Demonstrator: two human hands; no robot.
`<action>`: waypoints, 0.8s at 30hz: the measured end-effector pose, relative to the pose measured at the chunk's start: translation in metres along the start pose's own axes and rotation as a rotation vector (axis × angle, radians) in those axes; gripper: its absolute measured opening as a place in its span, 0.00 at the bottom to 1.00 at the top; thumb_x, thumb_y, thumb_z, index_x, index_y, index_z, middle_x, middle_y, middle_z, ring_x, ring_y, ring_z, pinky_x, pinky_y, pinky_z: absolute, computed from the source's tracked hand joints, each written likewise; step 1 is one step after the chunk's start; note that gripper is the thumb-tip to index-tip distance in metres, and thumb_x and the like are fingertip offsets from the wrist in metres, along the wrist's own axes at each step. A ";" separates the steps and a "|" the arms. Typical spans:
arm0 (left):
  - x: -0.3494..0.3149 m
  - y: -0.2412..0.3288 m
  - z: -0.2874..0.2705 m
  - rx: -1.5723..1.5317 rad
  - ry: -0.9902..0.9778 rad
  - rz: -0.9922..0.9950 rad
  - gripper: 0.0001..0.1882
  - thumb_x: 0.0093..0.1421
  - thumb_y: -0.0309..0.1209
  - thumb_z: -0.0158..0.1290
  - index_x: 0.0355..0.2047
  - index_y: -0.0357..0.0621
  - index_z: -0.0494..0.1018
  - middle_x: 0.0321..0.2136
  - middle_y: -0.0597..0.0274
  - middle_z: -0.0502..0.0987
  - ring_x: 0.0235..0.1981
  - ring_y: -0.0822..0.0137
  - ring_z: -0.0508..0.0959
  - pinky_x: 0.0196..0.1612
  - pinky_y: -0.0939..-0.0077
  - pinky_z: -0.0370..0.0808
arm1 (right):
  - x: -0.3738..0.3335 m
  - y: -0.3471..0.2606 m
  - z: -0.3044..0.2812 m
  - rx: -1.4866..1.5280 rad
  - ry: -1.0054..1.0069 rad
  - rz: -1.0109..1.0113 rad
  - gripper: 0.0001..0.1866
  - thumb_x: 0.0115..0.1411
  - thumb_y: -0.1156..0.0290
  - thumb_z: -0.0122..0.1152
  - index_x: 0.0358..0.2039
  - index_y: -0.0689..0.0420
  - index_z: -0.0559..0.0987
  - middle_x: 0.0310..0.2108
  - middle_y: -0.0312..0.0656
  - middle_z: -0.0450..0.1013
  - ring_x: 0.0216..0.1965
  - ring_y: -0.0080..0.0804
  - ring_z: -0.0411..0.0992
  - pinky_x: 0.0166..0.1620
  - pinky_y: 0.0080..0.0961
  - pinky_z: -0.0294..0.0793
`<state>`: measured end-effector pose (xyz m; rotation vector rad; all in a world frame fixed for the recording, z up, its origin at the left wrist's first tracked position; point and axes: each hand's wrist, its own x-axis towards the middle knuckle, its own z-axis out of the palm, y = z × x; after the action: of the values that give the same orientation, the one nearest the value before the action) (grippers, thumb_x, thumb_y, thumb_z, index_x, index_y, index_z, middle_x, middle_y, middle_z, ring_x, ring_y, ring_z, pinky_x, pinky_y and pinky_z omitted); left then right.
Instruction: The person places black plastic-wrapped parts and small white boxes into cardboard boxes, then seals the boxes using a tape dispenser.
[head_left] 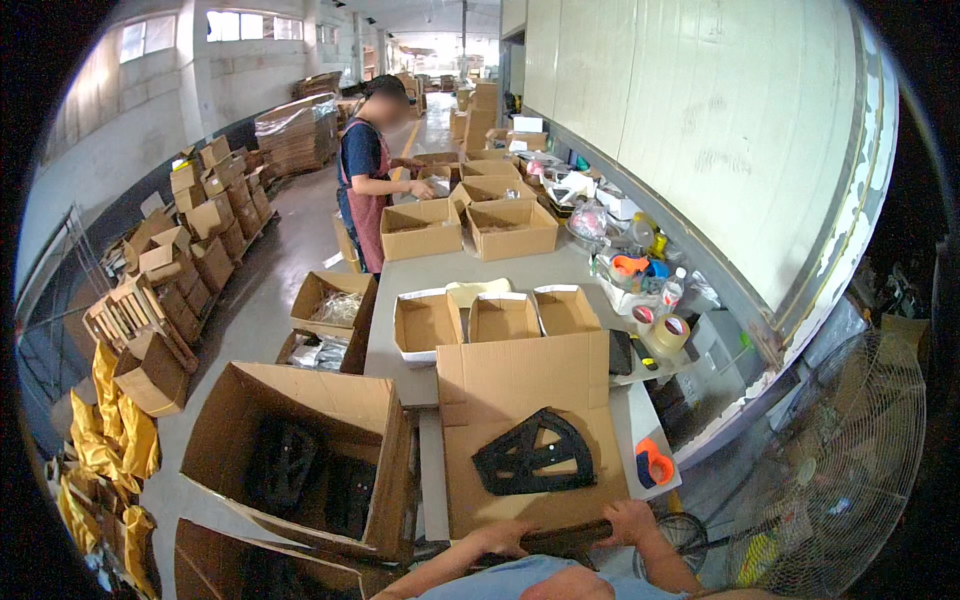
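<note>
An opened cardboard box (pixel 460 450) lies in front of me, its far flap stretching away over the table. On it rests a black fan-shaped part (pixel 535 455) with cut-out openings, touched by neither hand. My left hand (pixel 500 538) is at the box's near edge, fingers curled over it. At the right end of that edge, my right hand (pixel 630 522) grips the cardboard with bent fingers. Between the hands runs a dark strip that I cannot make out. Left of me, a large open carton (pixel 290 400) holds more black parts.
Three small open boxes (pixel 503 318) stand beyond the flap. Tape rolls (pixel 668 333) and an orange tape dispenser (pixel 655 463) sit at the right, near a large wire-guarded fan (pixel 840 470). Farther off, a co-worker (pixel 368 180) handles something at open cartons (pixel 513 232).
</note>
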<state>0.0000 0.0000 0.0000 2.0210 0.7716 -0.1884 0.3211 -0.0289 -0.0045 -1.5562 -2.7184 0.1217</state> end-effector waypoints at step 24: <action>0.021 -0.012 -0.007 -0.229 -0.038 -0.007 0.44 0.44 0.36 0.62 0.60 0.43 0.53 0.53 0.46 0.66 0.53 0.50 0.67 0.54 0.61 0.64 | 0.032 0.028 0.000 0.072 -0.406 -0.132 0.43 0.36 0.34 0.62 0.47 0.52 0.69 0.40 0.48 0.72 0.39 0.47 0.74 0.39 0.42 0.74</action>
<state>0.0083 0.0191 -0.0133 1.7937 0.7418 -0.1356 0.3289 0.0126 -0.0077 -1.4636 -3.0624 0.5871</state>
